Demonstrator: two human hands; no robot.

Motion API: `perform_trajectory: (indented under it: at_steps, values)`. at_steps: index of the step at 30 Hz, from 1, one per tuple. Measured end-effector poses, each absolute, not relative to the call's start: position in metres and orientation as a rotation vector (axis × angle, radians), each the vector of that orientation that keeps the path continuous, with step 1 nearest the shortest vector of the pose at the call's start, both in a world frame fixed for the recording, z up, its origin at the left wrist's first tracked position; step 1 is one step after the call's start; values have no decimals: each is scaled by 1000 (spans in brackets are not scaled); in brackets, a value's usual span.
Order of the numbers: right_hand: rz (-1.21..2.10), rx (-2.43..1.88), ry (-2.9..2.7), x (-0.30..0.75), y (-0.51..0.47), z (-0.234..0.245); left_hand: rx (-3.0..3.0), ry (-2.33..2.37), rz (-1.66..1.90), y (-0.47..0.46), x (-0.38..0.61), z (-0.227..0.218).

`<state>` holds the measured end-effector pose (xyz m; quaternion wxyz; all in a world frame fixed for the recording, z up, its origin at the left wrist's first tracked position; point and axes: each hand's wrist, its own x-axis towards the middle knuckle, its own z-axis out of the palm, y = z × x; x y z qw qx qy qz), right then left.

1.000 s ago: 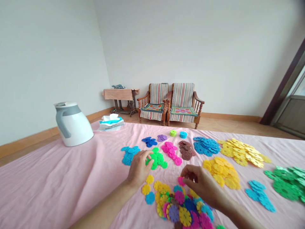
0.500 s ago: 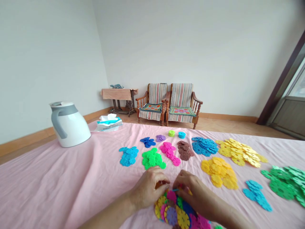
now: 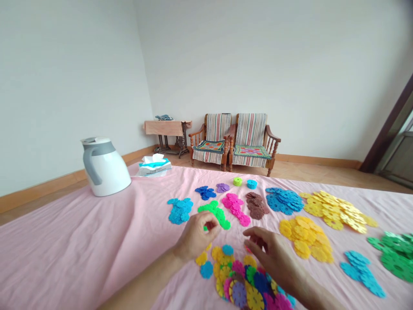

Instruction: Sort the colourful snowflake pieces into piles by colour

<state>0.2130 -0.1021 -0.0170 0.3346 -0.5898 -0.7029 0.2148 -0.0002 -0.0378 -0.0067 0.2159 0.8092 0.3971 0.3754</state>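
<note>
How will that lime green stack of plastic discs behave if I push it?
The lime green stack looks light, being thin plastic. Short and wide, it would probably slide rather than tip on the pink sheet. It may fall apart if merely piled; I cannot tell whether the discs are joined.

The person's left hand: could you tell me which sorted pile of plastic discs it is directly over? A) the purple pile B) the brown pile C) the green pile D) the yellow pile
C. The left hand hangs over the near edge of the green pile.
</note>
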Motion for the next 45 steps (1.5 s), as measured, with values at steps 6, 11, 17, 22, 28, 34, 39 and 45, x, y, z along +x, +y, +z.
perform_trajectory:
  at_steps: [6, 11, 17, 22, 28, 34, 39, 45]
  values:
    - [512, -1610, -1820, 223, -98, -16, 2167, 1313, 1046, -6, -41, -3]
    - [501, -1604, -1828, 226, -95, -23, 2445, 893, 680, -33, -21, -2]
    - [517, -1624, -1796, 236, -90, -31, 2629, 766, 509, -49, -3, -1]
    - [537, -1630, -1761, 235, -89, -31, 2744, 742, 622, -48, 3, -12]
    - [527, -1638, -1744, 236, -88, -32, 2590, 1258, 943, -27, -10, -9]
    - [534, -1658, -1782, 238, -85, -38, 2187, 1898, 991, 12, -80, 8]
    - [519, -1655, -1781, 240, -86, -42, 2139, 1984, 935, 21, -100, 7]
    - [492, -1661, -1802, 239, -87, -39, 2243, 1175, 679, -9, -69, 21]
